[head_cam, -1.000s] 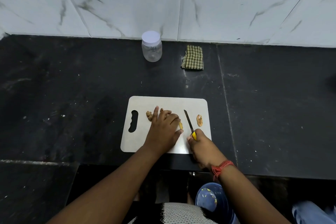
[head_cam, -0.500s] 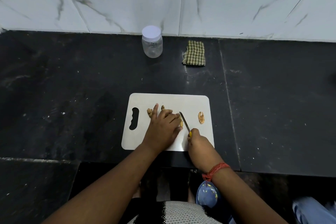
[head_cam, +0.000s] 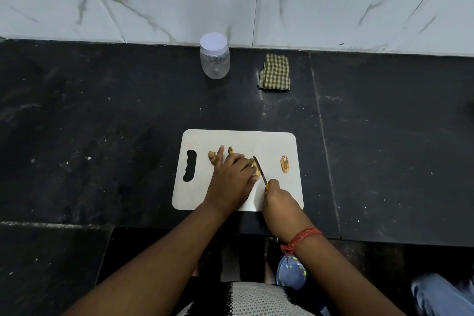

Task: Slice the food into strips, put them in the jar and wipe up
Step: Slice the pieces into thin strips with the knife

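Black stone counter (head_cam: 102,136) carries the pale cutting board (head_cam: 272,143), and on it I read the scene from left to right. At the left of the board, the knobbly root (head_cam: 211,157) lies beside the handle slot, partly hidden under the left hand (head_cam: 232,176). That hand presses down on the root with its fingers curled over it and the forefinger extended forward. Compared with a second ago, the knife (head_cam: 259,169) has swung in from open board to lie against the cut end of the root, just beside the left fingertips (head_cam: 252,161). I judge that the next slice is being started. The right hand (head_cam: 278,199) grips the yellow handle, with its fingers closed around it. To the right, one cut piece (head_cam: 284,163) lies alone on the board, well apart from the blade. At the back of the counter, the jar (head_cam: 215,59) stands with its lid on and appears empty, and the checked cloth (head_cam: 274,72) lies folded to its right. I judge slicing to be at an early stage, with filling and wiping not yet begun.
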A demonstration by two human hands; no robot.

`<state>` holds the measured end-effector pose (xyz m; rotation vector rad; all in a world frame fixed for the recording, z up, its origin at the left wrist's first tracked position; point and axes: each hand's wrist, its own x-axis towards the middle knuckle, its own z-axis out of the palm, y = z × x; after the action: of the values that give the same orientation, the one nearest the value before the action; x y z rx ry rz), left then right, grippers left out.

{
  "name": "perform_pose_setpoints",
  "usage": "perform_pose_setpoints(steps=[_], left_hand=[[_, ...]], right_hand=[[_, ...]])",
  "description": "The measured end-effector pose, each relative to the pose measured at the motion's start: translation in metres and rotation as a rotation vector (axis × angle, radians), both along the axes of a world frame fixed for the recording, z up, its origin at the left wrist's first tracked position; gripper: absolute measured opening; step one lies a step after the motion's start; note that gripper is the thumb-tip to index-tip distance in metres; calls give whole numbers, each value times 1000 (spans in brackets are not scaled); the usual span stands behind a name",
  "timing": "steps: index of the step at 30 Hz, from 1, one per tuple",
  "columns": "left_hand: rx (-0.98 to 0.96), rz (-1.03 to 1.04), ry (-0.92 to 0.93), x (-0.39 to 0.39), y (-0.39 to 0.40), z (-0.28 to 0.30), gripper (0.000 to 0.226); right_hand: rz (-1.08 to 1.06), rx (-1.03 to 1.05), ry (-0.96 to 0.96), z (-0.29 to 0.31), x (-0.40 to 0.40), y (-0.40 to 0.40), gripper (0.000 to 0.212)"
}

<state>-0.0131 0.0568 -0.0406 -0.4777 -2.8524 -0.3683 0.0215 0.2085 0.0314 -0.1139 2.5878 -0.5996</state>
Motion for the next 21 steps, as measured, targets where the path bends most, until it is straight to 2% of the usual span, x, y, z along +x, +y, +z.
perform_pose_setpoints(steps=[10, 21], left_hand=[[-6, 21, 2, 1, 2, 3, 25], [0, 31, -9, 0, 2, 5, 20]], right_hand=[[24, 39, -6, 1, 4, 0, 23], [51, 73, -137, 5, -1, 2, 25]])
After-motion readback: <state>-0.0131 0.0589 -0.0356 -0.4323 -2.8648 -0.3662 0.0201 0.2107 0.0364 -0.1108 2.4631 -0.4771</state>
